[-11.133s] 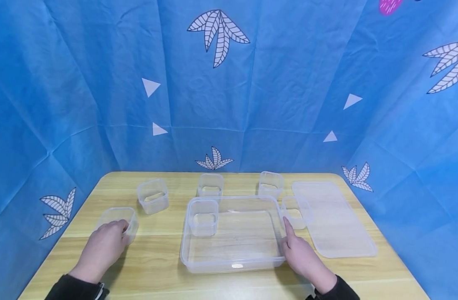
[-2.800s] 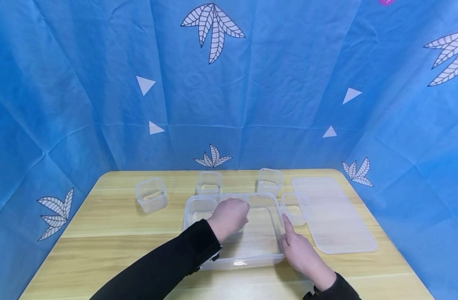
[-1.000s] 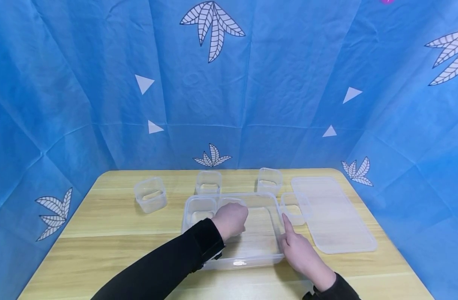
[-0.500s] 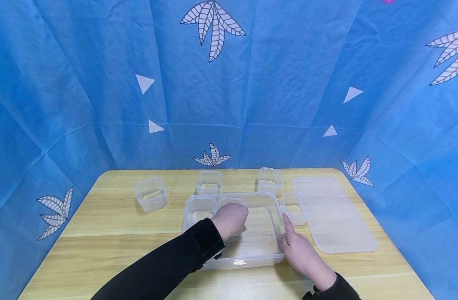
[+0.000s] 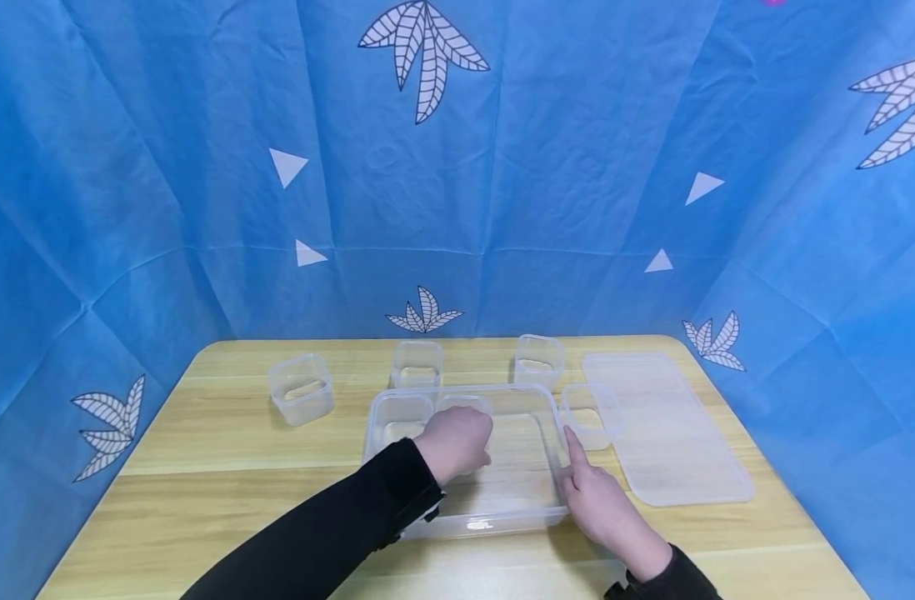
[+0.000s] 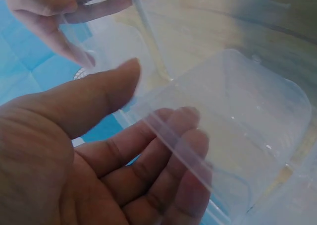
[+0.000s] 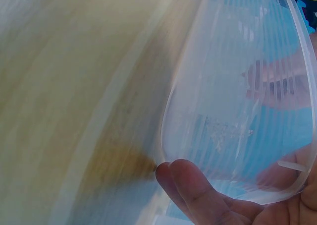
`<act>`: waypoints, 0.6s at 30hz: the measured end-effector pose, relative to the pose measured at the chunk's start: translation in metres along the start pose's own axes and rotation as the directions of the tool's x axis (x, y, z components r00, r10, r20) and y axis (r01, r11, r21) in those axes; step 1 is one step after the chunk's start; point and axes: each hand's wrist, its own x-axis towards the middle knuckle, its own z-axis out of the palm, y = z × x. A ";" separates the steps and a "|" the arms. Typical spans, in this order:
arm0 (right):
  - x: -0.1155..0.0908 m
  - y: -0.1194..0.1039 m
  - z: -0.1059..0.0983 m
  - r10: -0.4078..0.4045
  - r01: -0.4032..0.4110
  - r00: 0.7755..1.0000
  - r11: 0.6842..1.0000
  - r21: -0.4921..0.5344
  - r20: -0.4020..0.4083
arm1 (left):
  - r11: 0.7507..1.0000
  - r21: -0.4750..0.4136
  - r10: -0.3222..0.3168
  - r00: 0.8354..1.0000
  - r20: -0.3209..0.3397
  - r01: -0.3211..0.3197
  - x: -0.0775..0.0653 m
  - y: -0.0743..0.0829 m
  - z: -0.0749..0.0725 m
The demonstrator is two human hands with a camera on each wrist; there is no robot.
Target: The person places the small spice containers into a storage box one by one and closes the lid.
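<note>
A large clear plastic box (image 5: 517, 492) sits on the table's middle. Inside, at its back left, stands a small clear container (image 5: 401, 408), with a second small container (image 5: 461, 402) to its right. My left hand (image 5: 455, 442) is over this second container and hides much of it. In the left wrist view, the thumb is spread away from the loosely bent fingers (image 6: 163, 160), which overlap the container's clear wall (image 6: 237, 116). Against the large box's right side rests my right hand (image 5: 600, 500), index finger extended along the rim; its fingertips (image 7: 185, 178) touch the outer wall (image 7: 223, 121).
Small containers stand on the table at the back left (image 5: 302, 400), behind the box (image 5: 417, 358) and at the back right (image 5: 540, 354). Another container (image 5: 585, 425) is beside the box's right wall, overlapped by a flat clear lid (image 5: 675, 442). A blue cloth (image 5: 562, 167) surrounds the table.
Since the first frame, my left hand has carried the small container from the table's left into the large box. Over the last second both hands stay almost still.
</note>
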 end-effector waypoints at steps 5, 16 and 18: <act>0.000 0.000 -0.001 -0.002 0.002 1.000 1.000 0.002 0.003 | 1.000 0.011 0.010 1.000 0.001 -0.010 -0.004 -0.002 -0.003; 0.001 0.000 -0.001 0.004 -0.004 1.000 1.000 0.010 0.015 | 0.997 0.050 0.057 0.998 -0.036 -0.055 -0.008 -0.004 -0.004; 0.001 0.000 0.000 0.006 -0.006 1.000 1.000 0.012 0.015 | 0.997 0.052 0.068 0.996 -0.054 -0.065 -0.009 -0.004 -0.004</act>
